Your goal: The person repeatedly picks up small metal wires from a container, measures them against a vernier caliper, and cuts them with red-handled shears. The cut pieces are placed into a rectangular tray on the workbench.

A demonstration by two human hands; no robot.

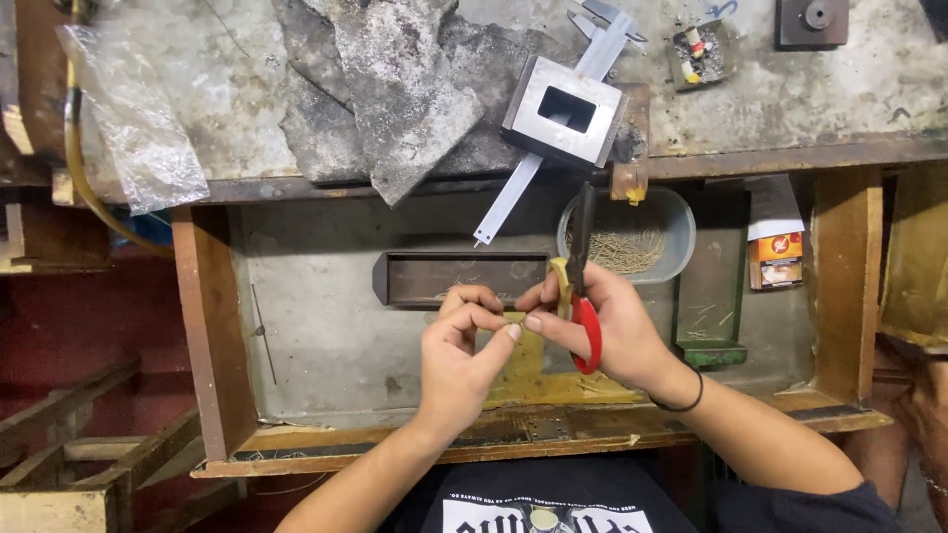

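Table (790, 109) ran across top of my view, grey slabs (395, 89) and square metal block (565, 111) lying on it. Below it, open wooden drawer (326, 326) held dark long tray (459, 276) and round bowl (671, 237) of fine wire bits. My right hand (607, 331) over drawer, grip closed on red-handled scissors (583, 286), blades pointing up. My left hand (459, 350) just beside it, fingertips pinching tiny wire piece (515, 318) between both hands. Piece too small to tell shape.
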